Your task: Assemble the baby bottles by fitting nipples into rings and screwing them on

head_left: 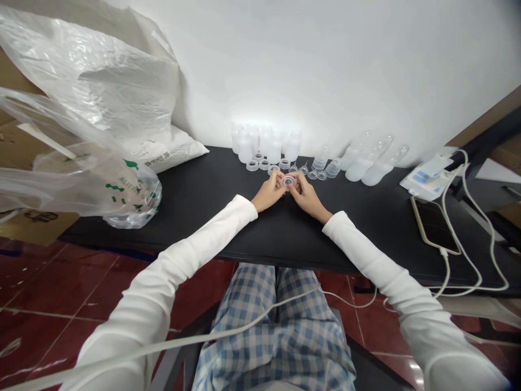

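My left hand [269, 192] and my right hand [308, 196] meet over the middle of the black table [211, 190], fingers pinched together on a small clear plastic ring [288, 181] held between them. Just behind the hands lie several loose clear rings [264, 163] and small clear nipple-like pieces [304, 169]. Against the white wall stand several translucent bottles [264, 142]. To their right, more clear bottles [368, 160] lie on their sides.
Large clear plastic bags [81, 108] are heaped at the table's left end, one with green print [130, 198] holding clear parts. A phone [435, 225] on a white cable and a white-blue box [427, 178] sit at the right. Red tiled floor shows below.
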A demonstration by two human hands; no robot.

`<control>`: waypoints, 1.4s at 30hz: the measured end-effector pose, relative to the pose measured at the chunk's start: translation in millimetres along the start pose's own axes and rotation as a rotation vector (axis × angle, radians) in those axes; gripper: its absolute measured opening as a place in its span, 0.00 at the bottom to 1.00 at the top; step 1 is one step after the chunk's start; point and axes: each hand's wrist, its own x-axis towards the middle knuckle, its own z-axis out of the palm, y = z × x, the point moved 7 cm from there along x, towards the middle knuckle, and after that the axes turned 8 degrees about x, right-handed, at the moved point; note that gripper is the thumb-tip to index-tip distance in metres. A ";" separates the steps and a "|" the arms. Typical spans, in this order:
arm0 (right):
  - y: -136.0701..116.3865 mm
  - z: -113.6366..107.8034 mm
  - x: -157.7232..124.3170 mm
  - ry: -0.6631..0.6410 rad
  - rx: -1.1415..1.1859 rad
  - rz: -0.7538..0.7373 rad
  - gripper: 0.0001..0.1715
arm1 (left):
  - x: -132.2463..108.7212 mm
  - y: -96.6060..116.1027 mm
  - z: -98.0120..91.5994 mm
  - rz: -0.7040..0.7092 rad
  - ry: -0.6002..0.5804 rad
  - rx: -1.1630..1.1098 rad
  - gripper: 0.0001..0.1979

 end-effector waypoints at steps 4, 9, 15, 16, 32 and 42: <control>2.0 -2.1 -0.1 0.030 0.012 -0.006 0.22 | 0.1 3.5 -0.9 0.054 0.021 0.009 0.14; 4.4 -0.9 -0.1 0.048 0.032 0.004 0.22 | -2.1 11.2 -3.3 0.070 0.041 0.050 0.13; 1.5 -0.9 -0.3 0.084 0.038 0.020 0.23 | -4.8 15.1 -3.5 0.056 0.053 0.032 0.10; 1.3 -1.4 -0.2 0.089 0.038 0.024 0.22 | -4.9 14.9 -2.8 0.048 0.047 0.017 0.10; -7.0 -3.3 -3.0 0.094 0.036 0.026 0.22 | -4.2 15.4 -2.0 0.026 0.017 -0.004 0.08; 2.8 -1.8 -1.7 0.061 0.091 0.081 0.21 | -5.4 21.5 -6.1 0.114 0.063 0.164 0.07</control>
